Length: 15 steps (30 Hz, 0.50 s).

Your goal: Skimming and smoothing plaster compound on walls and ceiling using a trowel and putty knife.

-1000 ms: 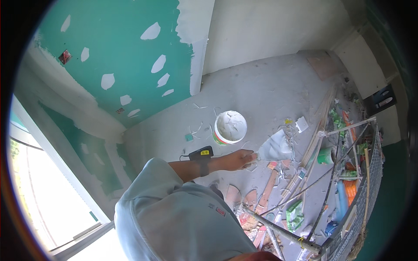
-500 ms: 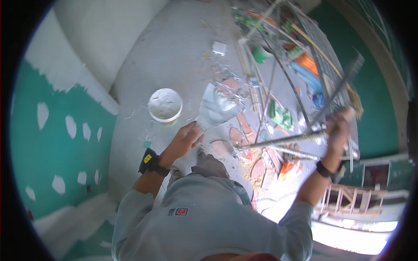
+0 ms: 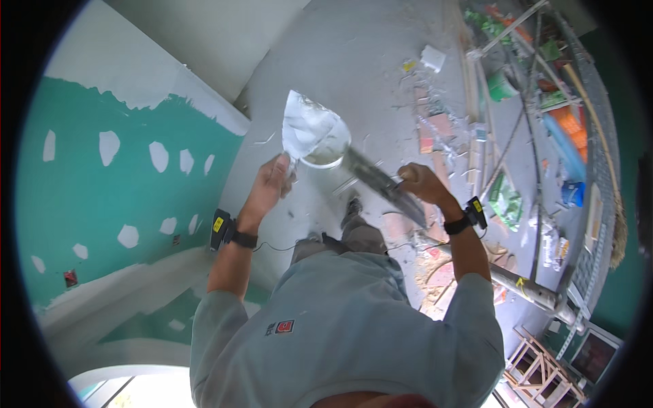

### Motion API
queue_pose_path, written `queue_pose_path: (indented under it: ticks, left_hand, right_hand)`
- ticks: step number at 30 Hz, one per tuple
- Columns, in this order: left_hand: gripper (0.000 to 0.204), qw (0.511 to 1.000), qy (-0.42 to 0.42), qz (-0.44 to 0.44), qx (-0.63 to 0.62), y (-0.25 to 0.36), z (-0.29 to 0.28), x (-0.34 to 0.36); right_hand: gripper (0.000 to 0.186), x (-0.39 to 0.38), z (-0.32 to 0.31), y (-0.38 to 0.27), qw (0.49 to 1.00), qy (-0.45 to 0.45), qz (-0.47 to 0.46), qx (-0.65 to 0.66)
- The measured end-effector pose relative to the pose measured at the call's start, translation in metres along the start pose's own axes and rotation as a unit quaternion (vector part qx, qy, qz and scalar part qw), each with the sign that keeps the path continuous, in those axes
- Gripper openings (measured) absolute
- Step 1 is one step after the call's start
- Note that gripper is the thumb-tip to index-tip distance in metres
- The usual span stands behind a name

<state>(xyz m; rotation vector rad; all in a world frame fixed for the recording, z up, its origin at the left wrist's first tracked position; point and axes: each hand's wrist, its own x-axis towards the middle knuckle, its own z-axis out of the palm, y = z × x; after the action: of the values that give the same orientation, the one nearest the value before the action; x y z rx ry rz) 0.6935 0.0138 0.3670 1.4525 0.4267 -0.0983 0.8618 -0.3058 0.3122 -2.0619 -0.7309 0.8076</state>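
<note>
My left hand (image 3: pixel 273 180) is closed round the handle of a wide putty knife (image 3: pixel 303 122), its blade smeared with white compound. In my right hand (image 3: pixel 425 185) is a long flat steel trowel (image 3: pixel 381 182), slanting and blurred by motion, its far end close to the putty knife. Below both tools a white bucket (image 3: pixel 325 165) stands on the floor, mostly hidden behind the putty knife's blade; only part of its rim shows. I cannot tell whether either tool touches the bucket.
On the left rises a green board wall (image 3: pixel 122 197) with white patches. Scaffold poles (image 3: pixel 534 292), a green bucket (image 3: pixel 502 85), a blue container (image 3: pixel 573 194) and rubble lie to the right. A white box (image 3: pixel 432 58) sits on the floor (image 3: pixel 367 61) ahead.
My view has turned left, so the floor items shift right. My right hand has swung the trowel inward from the far right. The putty knife has come over the bucket.
</note>
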Motion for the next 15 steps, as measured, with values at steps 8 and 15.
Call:
queue_pose_path:
  ticks: [8,15]
  left_hand:
    - [0.043,0.818,0.131,-0.15,0.539,-0.113,-0.058,0.083]
    - [0.037,0.691,-0.004,-0.16,0.705,-0.238,-0.085,0.224]
  right_hand:
    - [0.032,0.028,0.005,0.101,0.891,0.18,0.211,0.359]
    - [0.026,-0.011,0.059,0.177,0.818,0.231,0.384,0.359]
